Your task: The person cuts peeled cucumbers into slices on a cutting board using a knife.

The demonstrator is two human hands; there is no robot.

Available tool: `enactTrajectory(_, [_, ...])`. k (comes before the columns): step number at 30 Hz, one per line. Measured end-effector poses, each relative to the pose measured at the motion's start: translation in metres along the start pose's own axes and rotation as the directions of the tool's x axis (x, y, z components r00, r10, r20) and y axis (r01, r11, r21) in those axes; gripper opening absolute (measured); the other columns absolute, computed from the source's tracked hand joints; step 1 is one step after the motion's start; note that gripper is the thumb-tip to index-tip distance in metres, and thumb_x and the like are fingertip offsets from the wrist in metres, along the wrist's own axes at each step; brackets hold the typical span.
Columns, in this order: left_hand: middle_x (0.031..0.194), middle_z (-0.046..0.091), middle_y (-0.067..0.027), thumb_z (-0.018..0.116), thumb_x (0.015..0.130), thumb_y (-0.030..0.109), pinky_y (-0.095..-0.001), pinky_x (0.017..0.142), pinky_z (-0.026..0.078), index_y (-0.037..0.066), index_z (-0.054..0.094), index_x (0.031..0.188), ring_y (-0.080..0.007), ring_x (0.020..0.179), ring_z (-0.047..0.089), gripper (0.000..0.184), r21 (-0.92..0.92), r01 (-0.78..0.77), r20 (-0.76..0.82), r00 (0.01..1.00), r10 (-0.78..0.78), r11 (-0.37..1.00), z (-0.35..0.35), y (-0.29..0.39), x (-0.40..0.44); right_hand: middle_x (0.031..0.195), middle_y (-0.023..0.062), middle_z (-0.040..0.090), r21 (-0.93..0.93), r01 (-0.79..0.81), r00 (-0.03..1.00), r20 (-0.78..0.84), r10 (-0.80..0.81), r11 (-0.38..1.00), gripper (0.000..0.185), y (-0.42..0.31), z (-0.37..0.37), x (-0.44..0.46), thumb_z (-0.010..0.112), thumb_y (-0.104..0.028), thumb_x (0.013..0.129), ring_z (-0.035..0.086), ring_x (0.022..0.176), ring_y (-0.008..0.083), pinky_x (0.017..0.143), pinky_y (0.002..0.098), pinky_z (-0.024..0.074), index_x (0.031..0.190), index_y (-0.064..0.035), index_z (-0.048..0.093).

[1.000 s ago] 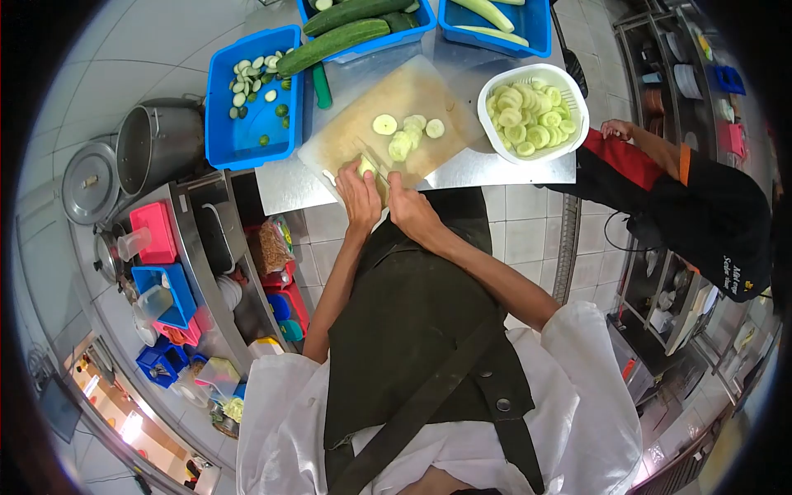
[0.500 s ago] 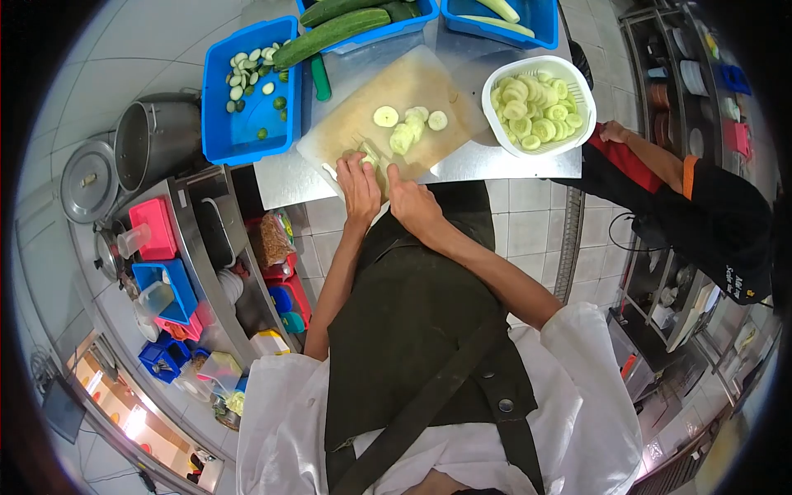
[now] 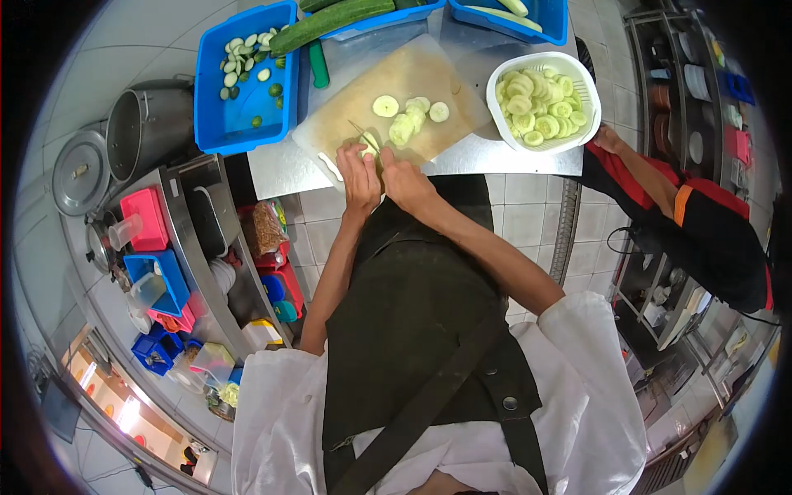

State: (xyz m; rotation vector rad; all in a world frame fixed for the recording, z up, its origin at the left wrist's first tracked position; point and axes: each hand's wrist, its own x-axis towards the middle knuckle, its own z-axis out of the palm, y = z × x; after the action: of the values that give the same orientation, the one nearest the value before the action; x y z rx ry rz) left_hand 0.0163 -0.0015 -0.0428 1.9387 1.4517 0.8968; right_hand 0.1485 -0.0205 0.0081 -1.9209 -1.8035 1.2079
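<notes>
My left hand [image 3: 360, 177] is closed on a pale peeled cucumber piece [image 3: 370, 143] at the near left part of the cutting board [image 3: 330, 115]. Beside it, my right hand [image 3: 405, 181] grips a knife, whose thin blade [image 3: 360, 130] points away over the board against the piece; its handle is hidden in my fingers. Several cut slices lie on the board beyond my hands, some in an overlapping pile [image 3: 406, 125], with single slices [image 3: 384, 106] apart from it.
A white basket [image 3: 500, 110] of slices stands right of the board. Left is a blue tray [image 3: 247, 146] with cucumber ends; a green handle [image 3: 318, 64] lies beside it. Blue bins [image 3: 388, 27] hold cucumbers at the back. Another person [image 3: 701, 219] is at the right.
The view has shifted slightly, so the table sits higher. The blade beside the held piece is angled more to the left. The other person at the right has turned and shifted.
</notes>
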Motion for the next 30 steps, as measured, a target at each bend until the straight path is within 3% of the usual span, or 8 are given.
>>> enactTrajectory(9, [0.111,0.046,-0.0256,0.039,0.104,0.015,-0.049,0.096,0.035,-0.007,0.046,0.115,-0.0406,0.105,0.046,0.025,-0.039,0.011,-0.037,0.999,-0.013,0.999,0.001,0.004,0.002,0.086,0.0341,0.065,0.136,0.049,0.997,0.046,-0.056,0.99,0.025,0.02,0.01,-0.006,0.049,-0.013,0.093,0.063,0.087,0.0541,0.077,0.0608,0.05,0.11,0.0042,0.044])
enactTrajectory(17, [0.11,0.048,-0.0264,0.045,0.101,0.01,-0.0479,0.093,0.038,-0.007,0.048,0.117,-0.0418,0.103,0.048,0.023,0.034,-0.001,-0.054,0.999,0.003,0.999,-0.009,0.016,0.004,0.079,0.0322,0.063,0.041,-0.13,0.968,0.219,0.118,0.991,0.023,0.06,-0.031,-0.1,0.047,-0.022,0.099,0.06,0.08,0.055,0.077,0.0625,0.0467,0.11,-0.0024,0.043])
enactTrajectory(20, [0.112,0.049,-0.0266,0.046,0.101,0.01,-0.0476,0.095,0.039,-0.007,0.048,0.118,-0.0419,0.105,0.049,0.024,0.013,0.04,-0.075,0.996,-0.039,0.999,-0.013,0.01,-0.011,0.078,0.0308,0.063,0.157,-0.097,0.993,0.087,0.084,0.983,0.024,0.05,-0.04,-0.096,0.05,-0.023,0.1,0.061,0.078,0.0534,0.073,0.0625,0.046,0.111,-0.0028,0.043])
enactTrajectory(22, [0.113,0.049,-0.0266,0.046,0.101,0.01,-0.0475,0.096,0.038,-0.007,0.048,0.119,-0.042,0.107,0.049,0.024,-0.012,0.077,-0.093,0.993,-0.077,0.997,-0.014,0.006,-0.018,0.076,0.0292,0.063,0.267,0.011,0.993,-0.117,0.02,0.964,0.026,0.036,-0.039,-0.073,0.055,-0.018,0.097,0.062,0.076,0.0511,0.069,0.0603,0.0471,0.115,-0.0032,0.044])
enactTrajectory(24, [0.114,0.05,-0.0269,0.047,0.101,0.01,-0.0471,0.096,0.039,-0.007,0.048,0.119,-0.0415,0.108,0.05,0.025,0.037,0.126,-0.097,0.988,-0.122,0.991,-0.016,0.006,-0.022,0.077,0.0285,0.064,0.278,0.126,0.977,-0.201,-0.07,0.952,0.03,0.021,-0.039,-0.04,0.058,-0.013,0.092,0.062,0.075,0.0502,0.066,0.0555,0.0496,0.118,-0.0017,0.047])
enactTrajectory(26, [0.114,0.051,-0.027,0.048,0.1,0.011,-0.0473,0.096,0.038,-0.007,0.048,0.12,-0.0417,0.108,0.05,0.027,0.055,0.137,-0.12,0.984,-0.13,0.989,-0.018,0.001,-0.029,0.077,0.0259,0.066,0.193,0.216,0.962,-0.208,-0.175,0.957,0.032,0.003,-0.04,-0.003,0.06,-0.009,0.088,0.066,0.075,0.0458,0.067,0.0514,0.0533,0.117,0.0003,0.052])
enactTrajectory(28, [0.114,0.053,-0.0274,0.05,0.099,0.015,-0.0479,0.097,0.038,-0.007,0.049,0.12,-0.0417,0.108,0.05,0.031,0.027,0.184,-0.153,0.972,-0.178,0.983,-0.014,-0.007,-0.03,0.081,0.0232,0.069,-0.137,0.101,0.993,-0.047,-0.108,0.985,0.028,0.004,-0.009,0.04,0.062,-0.006,0.085,0.069,0.079,0.0399,0.069,0.0485,0.0562,0.112,0.0003,0.059])
enactTrajectory(30, [0.116,0.053,-0.0267,0.05,0.099,0.018,-0.0472,0.098,0.037,-0.007,0.05,0.12,-0.0414,0.109,0.05,0.032,0.031,0.136,-0.179,0.975,-0.128,0.99,-0.006,-0.019,-0.035,0.084,0.0219,0.07,-0.191,0.112,0.97,-0.193,-0.149,0.975,0.019,0.012,0.015,0.058,0.062,-0.004,0.082,0.071,0.082,0.0365,0.071,0.0474,0.0576,0.101,-0.0019,0.065])
